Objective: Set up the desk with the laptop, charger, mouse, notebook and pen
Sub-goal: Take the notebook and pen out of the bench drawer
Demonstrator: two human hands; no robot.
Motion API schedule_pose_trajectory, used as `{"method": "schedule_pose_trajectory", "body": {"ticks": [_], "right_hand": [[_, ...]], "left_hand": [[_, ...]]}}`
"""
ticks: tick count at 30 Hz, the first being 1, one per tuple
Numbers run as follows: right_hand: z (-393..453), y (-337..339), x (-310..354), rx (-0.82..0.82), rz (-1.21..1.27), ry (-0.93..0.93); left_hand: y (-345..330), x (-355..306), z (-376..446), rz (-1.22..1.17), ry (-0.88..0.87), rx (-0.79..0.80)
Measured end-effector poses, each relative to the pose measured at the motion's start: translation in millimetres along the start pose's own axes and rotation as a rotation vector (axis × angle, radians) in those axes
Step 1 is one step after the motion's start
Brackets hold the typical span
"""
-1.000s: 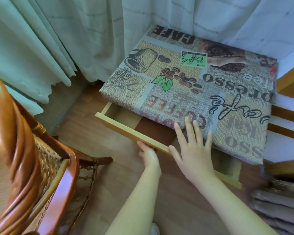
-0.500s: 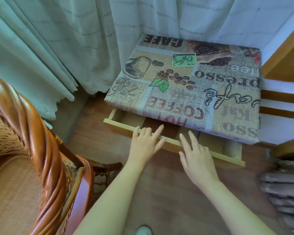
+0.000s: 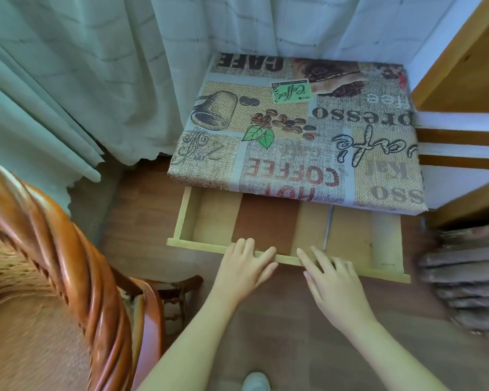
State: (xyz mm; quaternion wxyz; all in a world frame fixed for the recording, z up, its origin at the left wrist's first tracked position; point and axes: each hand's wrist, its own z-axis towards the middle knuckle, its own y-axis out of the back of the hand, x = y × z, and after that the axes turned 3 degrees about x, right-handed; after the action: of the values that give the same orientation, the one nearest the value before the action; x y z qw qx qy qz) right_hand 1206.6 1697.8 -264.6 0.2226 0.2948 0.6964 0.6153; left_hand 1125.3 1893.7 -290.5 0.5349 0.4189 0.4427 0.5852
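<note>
The desk (image 3: pixel 294 153) is a small table under a coffee-print cloth, with nothing standing on it. Its pale wooden drawer (image 3: pixel 198 244) is pulled out toward me. Inside lie a flat brown rectangle like a notebook (image 3: pixel 266 221) and a thin grey pen-like stick (image 3: pixel 327 230). My left hand (image 3: pixel 246 268) has its fingers curled over the drawer's front rim. Just to its right, my right hand (image 3: pixel 333 280) rests with fingers spread on the same rim. Laptop, charger and mouse are not in view.
A wicker chair with a twisted wooden frame (image 3: pixel 68 263) stands close at the left. Curtains (image 3: pixel 82 80) hang behind the desk. Wooden shelving (image 3: pixel 463 80) rises at the right, above a dark stacked pile (image 3: pixel 463 277). Wooden floor lies below my arms.
The drawer has slid out farther toward me, showing more of its inside. My right hand has come off the cloth and down to the drawer's front rim, beside my left hand.
</note>
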Motion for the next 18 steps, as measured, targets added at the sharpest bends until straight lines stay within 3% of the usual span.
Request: {"method": "schedule_pose_trajectory", "body": {"ticks": [13, 16, 18], "right_hand": [[-10.3, 3.6, 12.3, 0.012, 0.041, -0.102], [2.8, 5.6, 7.3, -0.027, 0.056, -0.159], [14.6, 5.8, 0.9, -0.056, 0.079, -0.195]], "left_hand": [[0.2, -12.9, 6.8, -0.064, 0.121, 0.152], [3.9, -9.0, 15.6, -0.151, 0.245, 0.292], [3.3, -0.7, 27.0, -0.214, 0.389, 0.478]]}}
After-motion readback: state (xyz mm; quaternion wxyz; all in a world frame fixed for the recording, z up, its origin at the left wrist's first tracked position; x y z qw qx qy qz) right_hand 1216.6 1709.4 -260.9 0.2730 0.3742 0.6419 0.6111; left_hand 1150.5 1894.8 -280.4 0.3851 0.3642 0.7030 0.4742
